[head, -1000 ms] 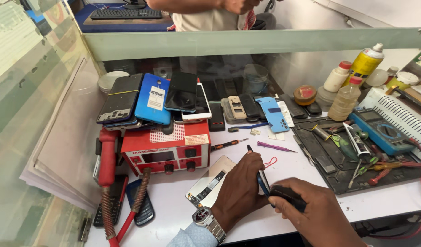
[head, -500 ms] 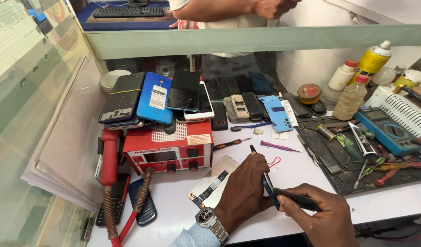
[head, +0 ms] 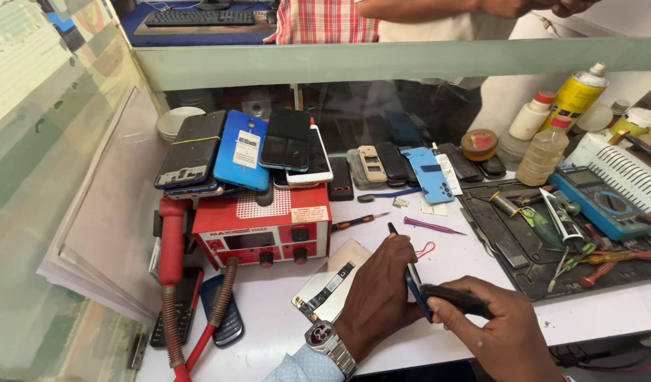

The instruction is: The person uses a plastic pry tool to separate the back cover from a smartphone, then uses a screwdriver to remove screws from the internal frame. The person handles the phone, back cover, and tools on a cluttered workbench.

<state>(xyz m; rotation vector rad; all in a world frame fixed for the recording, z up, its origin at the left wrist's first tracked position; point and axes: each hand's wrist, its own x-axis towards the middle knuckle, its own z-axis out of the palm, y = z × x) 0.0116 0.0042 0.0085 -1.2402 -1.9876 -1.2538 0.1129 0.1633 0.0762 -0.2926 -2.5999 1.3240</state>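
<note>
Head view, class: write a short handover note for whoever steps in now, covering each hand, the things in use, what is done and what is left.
Left hand: steadies a thin blue phone on edge over the white bench.
Right hand: grips a black tool against the phone's edge.
Nearby: a white back cover lies beside the left hand.
Done: cannot tell whether the phone is open.
Left: work at the edge looks unfinished.

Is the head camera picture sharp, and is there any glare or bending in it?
Head view: mostly sharp, in even bright light. The glass partition reflects the bench and dims what lies behind it. The left glass panel is washed out by pale reflections. Wide-lens distortion slants straight edges near the borders. The left hand and right hand, closest to the lens, look slightly soft around the phone.
</note>
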